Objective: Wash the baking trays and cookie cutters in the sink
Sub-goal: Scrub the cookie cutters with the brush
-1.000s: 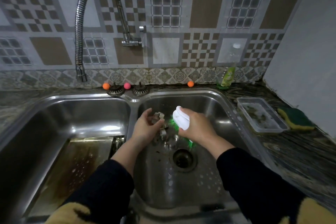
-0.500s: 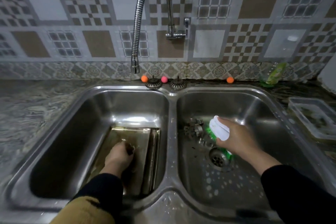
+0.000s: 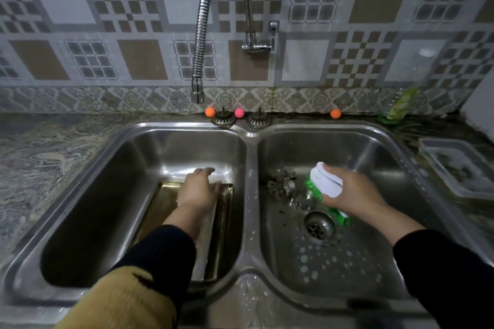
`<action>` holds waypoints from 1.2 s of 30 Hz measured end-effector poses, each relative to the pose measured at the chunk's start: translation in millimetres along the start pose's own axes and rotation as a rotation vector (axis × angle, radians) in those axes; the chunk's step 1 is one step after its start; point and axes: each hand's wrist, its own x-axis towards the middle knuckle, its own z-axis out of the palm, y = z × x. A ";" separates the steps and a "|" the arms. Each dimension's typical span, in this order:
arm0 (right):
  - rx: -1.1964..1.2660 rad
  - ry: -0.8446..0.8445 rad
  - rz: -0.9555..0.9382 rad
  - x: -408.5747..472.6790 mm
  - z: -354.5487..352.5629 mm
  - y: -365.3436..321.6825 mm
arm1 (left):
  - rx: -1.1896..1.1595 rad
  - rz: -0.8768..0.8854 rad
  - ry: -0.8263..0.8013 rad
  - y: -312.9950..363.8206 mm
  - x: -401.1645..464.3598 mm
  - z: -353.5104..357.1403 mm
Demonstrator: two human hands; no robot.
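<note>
Stainless steel makes up the double sink (image 3: 247, 147), set into a marbled stone bench (image 3: 40, 152). In the left basin lie the baking trays (image 3: 219, 222), stacked flat on the bottom toward the dividing wall, their surface brownish and wet. The left hand (image 3: 199, 189) reaches over the trays' far edge, fingers (image 3: 205, 170) straight and loosely spread, holding nothing (whether the palm actually touches the metal cannot be told).

In the right basin a small heap of metal cookie cutters (image 3: 287, 185) sits just behind the drain (image 3: 318, 226). The right hand (image 3: 352, 192) grips a scrubbing brush (image 3: 327, 184) with a white handle and green bristles, fingers curled over its back; the bristles point down, right beside the cutters.

A flexible tap hose (image 3: 200, 35) hangs above the left basin. Two strainer plugs (image 3: 224, 119) stand on the back rim among three small coloured balls (image 3: 210, 112). A green bottle (image 3: 398, 105) and a clear plastic container (image 3: 459, 168) are on the bench at right.
</note>
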 end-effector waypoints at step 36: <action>-0.035 0.233 0.228 64.9 -144.7 215.2 | 0.096 -0.012 -0.308 184.5 -2.0 202.0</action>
